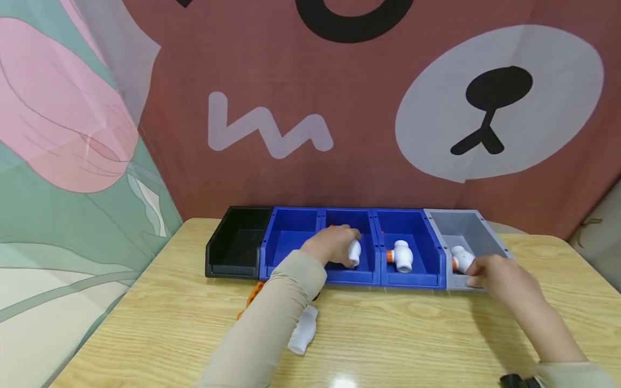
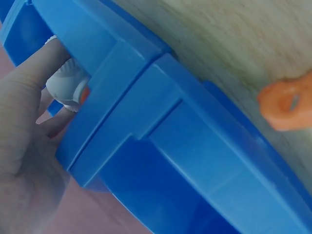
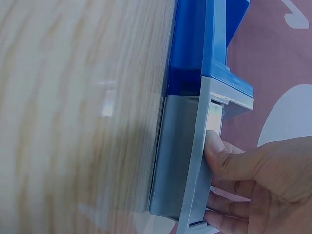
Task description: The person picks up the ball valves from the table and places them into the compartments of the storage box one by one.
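I read the left hand (image 1: 335, 245) first: its fingers are bent round a white fitting (image 1: 355, 253) in the middle blue bin (image 1: 351, 277), with only a small gap between them, and the fitting's body points roughly front to back. The right hand (image 1: 506, 280) reaches over the grey bin (image 1: 456, 223) from its right; its thumb lies at the front lip and the other fingers go behind it, half bent. A second fitting (image 1: 462, 259) lies right at those fingertips, on their left, its orange stub facing away from them; I cannot tell whether they have hold of it. Further out, a third fitting (image 1: 402, 256) sits between the hands in the right-hand blue bin (image 1: 412, 280), nearer the left one, its white body front to back and its orange stub turned left. Nearer me, on the counter (image 1: 388, 334), a loose white piece (image 1: 303, 330) lies beside the left sleeve (image 1: 271, 323), long axis slanting away; an orange part (image 1: 254, 292) shows partly past that sleeve's other side.
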Demonstrator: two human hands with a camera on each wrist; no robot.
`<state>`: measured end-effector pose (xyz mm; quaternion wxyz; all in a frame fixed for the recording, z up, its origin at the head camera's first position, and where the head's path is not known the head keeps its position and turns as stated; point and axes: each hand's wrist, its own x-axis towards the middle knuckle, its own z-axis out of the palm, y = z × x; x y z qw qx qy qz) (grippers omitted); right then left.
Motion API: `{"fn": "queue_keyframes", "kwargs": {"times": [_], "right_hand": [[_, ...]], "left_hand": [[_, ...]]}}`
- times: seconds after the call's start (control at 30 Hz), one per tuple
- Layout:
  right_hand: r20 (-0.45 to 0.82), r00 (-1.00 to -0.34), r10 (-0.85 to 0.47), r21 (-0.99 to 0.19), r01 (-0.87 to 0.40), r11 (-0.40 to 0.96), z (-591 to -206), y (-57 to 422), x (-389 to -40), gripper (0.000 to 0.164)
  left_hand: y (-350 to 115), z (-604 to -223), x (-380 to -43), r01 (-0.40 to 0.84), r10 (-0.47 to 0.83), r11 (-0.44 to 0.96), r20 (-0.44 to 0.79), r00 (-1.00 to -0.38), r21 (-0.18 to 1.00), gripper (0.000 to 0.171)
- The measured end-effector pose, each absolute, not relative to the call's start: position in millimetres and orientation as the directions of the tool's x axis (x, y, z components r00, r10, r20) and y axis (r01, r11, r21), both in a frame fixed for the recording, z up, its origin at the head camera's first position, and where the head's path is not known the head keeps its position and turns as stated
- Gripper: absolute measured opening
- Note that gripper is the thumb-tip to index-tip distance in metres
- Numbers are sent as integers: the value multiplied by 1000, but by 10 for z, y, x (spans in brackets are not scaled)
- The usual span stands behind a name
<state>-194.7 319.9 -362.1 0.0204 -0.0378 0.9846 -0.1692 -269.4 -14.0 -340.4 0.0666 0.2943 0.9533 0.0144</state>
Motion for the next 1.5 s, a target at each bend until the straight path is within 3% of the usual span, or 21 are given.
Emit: {"fn": "queue_keyframes", "kwargs": {"times": [0.23,0.7,1.17,1.5], "right_hand": [[12,-997,-80,-331,-80,940,-3596,3160,-1941,13],[33,-996,-81,-322,-87,943,-3591,3141,-1911,13],[58,-995,-83,-326,-97,940,-3626,3147,-1893,10],[86,-993,-83,-324,-107,940,-3642,3151,-1881,10]], "left_hand": [[-117,-3418,-2695,586,575,808,-133,-807,-60,56],[-102,-3500,-2698,604,593,793,-126,-795,-75,51],[-156,-3410,-2696,612,609,791,-128,-783,19,50],[-313,-3396,-2666,632,642,763,-47,-765,131,26]]}}
